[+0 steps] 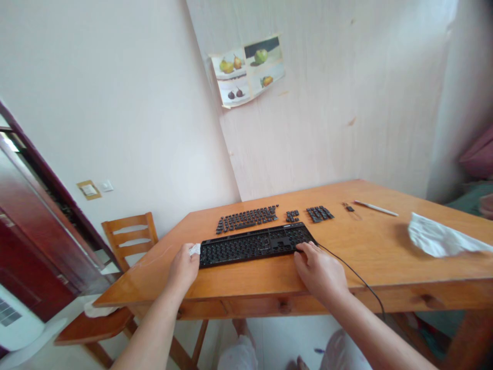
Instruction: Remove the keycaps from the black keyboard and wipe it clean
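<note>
A black keyboard with its keycaps off (246,247) lies on the table in front of me, its key sockets bare. My left hand (185,264) is closed at the keyboard's left end, pinching a small white tissue (195,250) against that edge. At the opposite end, my right hand (318,267) grips the keyboard's lower right corner, thumb and fingers bent around it. Behind the keyboard, loose black keycaps (248,219) sit laid out in keyboard order. A smaller cluster of keycaps (291,216) and a number-pad block of keycaps (319,214) stand to their right.
The keyboard's black cable (356,272) runs over the table's front edge. On the wooden table (385,241) also lie a white pen-like stick (375,208), a small dark item (349,208) and a crumpled white cloth (439,239). A wooden chair (129,234) stands left.
</note>
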`<state>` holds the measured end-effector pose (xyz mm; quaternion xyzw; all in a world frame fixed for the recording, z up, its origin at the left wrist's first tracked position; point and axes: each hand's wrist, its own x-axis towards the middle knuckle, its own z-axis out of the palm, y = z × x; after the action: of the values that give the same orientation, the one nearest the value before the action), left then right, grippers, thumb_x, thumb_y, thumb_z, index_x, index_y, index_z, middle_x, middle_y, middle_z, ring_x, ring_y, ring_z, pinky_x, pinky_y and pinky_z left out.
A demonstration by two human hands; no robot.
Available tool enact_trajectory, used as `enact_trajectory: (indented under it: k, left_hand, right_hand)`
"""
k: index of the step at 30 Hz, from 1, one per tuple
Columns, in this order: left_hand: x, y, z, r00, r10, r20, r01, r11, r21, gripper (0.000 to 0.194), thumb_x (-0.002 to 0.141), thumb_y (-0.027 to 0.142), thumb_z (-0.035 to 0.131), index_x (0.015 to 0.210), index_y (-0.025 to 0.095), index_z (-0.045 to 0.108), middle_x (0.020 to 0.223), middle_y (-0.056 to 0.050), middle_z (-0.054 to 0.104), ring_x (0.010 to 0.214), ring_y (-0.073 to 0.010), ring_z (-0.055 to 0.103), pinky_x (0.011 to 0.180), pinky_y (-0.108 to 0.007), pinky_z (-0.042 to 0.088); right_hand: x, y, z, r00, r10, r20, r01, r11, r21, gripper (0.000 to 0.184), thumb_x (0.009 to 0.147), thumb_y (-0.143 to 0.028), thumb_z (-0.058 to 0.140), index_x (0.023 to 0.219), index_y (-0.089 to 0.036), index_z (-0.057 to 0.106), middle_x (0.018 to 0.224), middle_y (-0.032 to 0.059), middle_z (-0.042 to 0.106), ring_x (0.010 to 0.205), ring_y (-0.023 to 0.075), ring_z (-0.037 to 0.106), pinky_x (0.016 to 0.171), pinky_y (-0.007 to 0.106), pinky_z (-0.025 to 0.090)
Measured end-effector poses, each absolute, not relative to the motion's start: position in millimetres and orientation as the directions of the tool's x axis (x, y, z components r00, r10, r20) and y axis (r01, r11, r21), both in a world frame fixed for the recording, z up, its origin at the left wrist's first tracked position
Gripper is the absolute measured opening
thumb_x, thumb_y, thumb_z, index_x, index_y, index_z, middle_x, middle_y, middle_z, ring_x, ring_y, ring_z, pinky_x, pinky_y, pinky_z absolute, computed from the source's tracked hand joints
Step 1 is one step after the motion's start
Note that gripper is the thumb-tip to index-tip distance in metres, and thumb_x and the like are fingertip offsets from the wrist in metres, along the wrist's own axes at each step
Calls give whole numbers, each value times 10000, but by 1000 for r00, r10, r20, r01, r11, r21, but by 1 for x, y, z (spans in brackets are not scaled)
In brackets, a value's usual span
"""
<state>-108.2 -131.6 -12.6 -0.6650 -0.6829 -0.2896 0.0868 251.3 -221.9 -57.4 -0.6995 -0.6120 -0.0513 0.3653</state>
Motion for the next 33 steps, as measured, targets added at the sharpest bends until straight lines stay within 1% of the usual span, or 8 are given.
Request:
enact_trajectory:
  k: [2,5,10,13,16,20,26,33]
  left_hand:
    - [-111,-132,-19,-17,882,470,966,-108,237,258,809,208,444,1024,165,581,1006,-108,681,968,-224,637,851,-303,468]
    - [-111,-136,-29,30,881,471,966,-147,213,234,817,243,467,1004,168,585,986,-100,674,971,-224,625,855,-307,462]
    - [-113,-140,-26,68,878,475,954,-197,227,227,822,208,460,998,173,600,1015,-92,670,977,-208,610,876,-299,444]
    - [-118,-138,-15,82,883,462,943,-219,250,226,823,196,447,976,179,611,985,-75,682,940,-192,617,847,-280,445]
    - [-123,-133,-6,107,912,396,940,-222,259,220,821,207,453,953,189,628,943,-53,692,889,-178,624,795,-257,448]
    - [-128,-124,-1,139,941,309,957,-208,203,208,797,179,473,909,169,649,929,-64,680,886,-177,606,793,-252,433]
    - [-129,-111,6,165,968,189,964,-198,176,159,749,121,517,810,161,658,847,-43,682,811,-156,590,721,-220,412]
    - [-120,-106,24,149,989,14,982,-149,118,100,699,175,539,700,165,638,667,-8,641,616,-132,550,568,-209,356]
  right_hand:
    - [251,-222,-58,244,817,522,891,23,-453,271,878,-322,449,1012,-246,672,1022,64,726,1148,251,591,796,326,475]
    - [251,-223,-57,244,817,522,890,25,-455,268,884,-343,446,995,-249,671,1028,61,724,1145,254,592,794,335,477]
    - [251,-224,-55,236,824,515,891,29,-454,267,887,-353,443,980,-254,673,1026,57,724,1151,247,587,800,329,471]
    - [252,-224,-55,232,826,513,892,30,-451,272,890,-366,436,973,-261,672,1031,50,721,1134,241,596,785,323,467]
    - [253,-223,-56,226,831,508,893,32,-448,281,889,-379,433,965,-260,677,1018,47,721,1042,236,636,747,318,461]
    - [254,-223,-57,224,837,500,896,25,-444,297,888,-394,431,962,-259,685,1000,46,720,933,231,660,710,320,450]
    - [253,-226,-53,204,840,503,897,45,-439,305,893,-384,419,976,-257,684,1007,32,713,898,213,659,708,302,446]
    - [255,-226,-52,194,849,492,894,54,-445,300,893,-395,420,960,-259,679,991,26,713,889,216,657,694,305,446]
